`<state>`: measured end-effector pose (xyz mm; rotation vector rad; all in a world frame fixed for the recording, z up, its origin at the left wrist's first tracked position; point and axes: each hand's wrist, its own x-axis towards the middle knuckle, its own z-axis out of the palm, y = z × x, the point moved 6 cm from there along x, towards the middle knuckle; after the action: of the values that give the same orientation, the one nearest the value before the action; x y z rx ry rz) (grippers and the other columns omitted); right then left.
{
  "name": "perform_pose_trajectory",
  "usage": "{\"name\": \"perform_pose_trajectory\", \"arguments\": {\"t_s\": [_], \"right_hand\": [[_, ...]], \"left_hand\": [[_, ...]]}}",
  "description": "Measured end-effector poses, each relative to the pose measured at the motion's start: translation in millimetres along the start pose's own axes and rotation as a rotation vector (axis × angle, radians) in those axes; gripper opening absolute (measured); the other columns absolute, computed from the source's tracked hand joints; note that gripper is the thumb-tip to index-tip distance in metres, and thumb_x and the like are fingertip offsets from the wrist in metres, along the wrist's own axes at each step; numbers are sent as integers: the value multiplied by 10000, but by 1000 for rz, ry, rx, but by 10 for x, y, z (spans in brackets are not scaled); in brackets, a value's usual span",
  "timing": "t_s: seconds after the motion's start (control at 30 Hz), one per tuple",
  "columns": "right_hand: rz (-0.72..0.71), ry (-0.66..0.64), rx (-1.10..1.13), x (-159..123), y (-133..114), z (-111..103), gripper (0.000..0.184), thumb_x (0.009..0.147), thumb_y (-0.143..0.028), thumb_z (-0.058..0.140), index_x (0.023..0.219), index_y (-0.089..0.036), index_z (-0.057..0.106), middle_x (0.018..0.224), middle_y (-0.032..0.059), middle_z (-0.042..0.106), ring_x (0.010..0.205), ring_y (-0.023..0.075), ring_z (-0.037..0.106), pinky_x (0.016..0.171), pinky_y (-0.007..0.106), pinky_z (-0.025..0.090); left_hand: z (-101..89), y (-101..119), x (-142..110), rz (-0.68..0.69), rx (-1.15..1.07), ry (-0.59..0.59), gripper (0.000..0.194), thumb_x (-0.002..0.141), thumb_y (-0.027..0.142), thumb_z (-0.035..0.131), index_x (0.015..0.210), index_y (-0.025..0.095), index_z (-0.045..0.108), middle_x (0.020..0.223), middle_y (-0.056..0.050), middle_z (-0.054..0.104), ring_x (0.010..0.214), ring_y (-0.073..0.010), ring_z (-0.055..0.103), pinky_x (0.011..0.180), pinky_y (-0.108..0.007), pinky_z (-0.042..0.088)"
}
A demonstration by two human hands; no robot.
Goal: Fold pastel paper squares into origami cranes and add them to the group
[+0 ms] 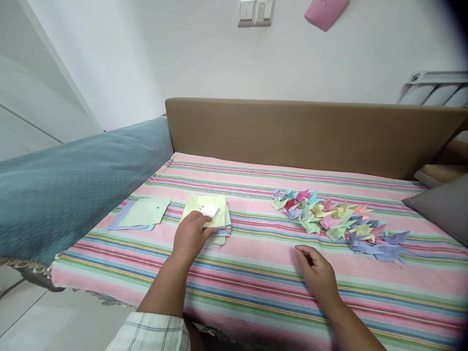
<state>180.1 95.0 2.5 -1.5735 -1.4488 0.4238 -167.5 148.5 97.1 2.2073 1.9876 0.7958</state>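
My left hand (192, 236) is at a stack of square coloured papers (196, 202), with a pale yellow sheet on top. Its fingers and thumb are closed on a small white block-like object (209, 210) lying over that sheet; what kind of object it is I cannot make out. Over the striped cloth, my right hand (317, 273) is apart from everything else, its fingers curled and thumb against them, with nothing visible in it. Beyond it lies a cluster of folded paper cranes (325, 214) in many colours.
A few loose sheets, pale green (144, 212) on top, lie to the left. The striped cloth (256, 273) covers a couch seat, bounded by a brown backrest (285, 136) and a blue-covered armrest (91, 165). A grey cushion (442, 207) sits at the right.
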Motion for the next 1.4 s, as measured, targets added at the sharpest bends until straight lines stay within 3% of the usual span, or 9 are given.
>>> {"name": "perform_pose_trajectory", "arguments": {"t_s": [0.27, 0.43, 0.73, 1.07, 1.4], "right_hand": [[-3, -38, 19, 21, -84, 80, 362, 800, -494, 508, 933, -192, 659, 806, 65, 676, 702, 196, 619, 596, 283, 498], [-46, -86, 45, 18, -152, 130, 339, 815, -478, 496, 913, -194, 653, 795, 69, 671, 691, 198, 611, 587, 286, 493], [-57, -75, 32, 49, -135, 153, 340, 800, -486, 495, 888, -202, 660, 817, 68, 686, 718, 204, 616, 597, 283, 492], [-28, -53, 59, 24, -173, 170, 354, 812, -500, 465, 878, -208, 653, 821, 65, 676, 727, 206, 599, 626, 296, 470], [-30, -33, 57, 13, -183, 177, 381, 809, -532, 447, 857, -219, 660, 794, 63, 670, 714, 211, 593, 608, 299, 465]], "left_hand": [[171, -2, -1, 68, 227, -39, 235, 762, 293, 628, 980, 218, 680, 906, -47, 615, 809, -212, 584, 661, -296, 418], [204, -56, 7, 62, 179, -25, 256, 782, 359, 614, 980, 216, 693, 906, -56, 625, 843, -214, 583, 722, -302, 427], [155, 24, -22, 137, 151, -12, 345, 894, 328, 384, 937, 193, 699, 817, -75, 613, 810, -209, 555, 702, -316, 413], [174, -13, -3, 81, 127, -37, 387, 909, 330, 341, 945, 168, 690, 836, -86, 628, 825, -218, 559, 704, -323, 411], [164, -25, 11, 63, 121, 13, 371, 905, 336, 352, 964, 184, 685, 873, -82, 639, 835, -218, 578, 733, -322, 420]]}}
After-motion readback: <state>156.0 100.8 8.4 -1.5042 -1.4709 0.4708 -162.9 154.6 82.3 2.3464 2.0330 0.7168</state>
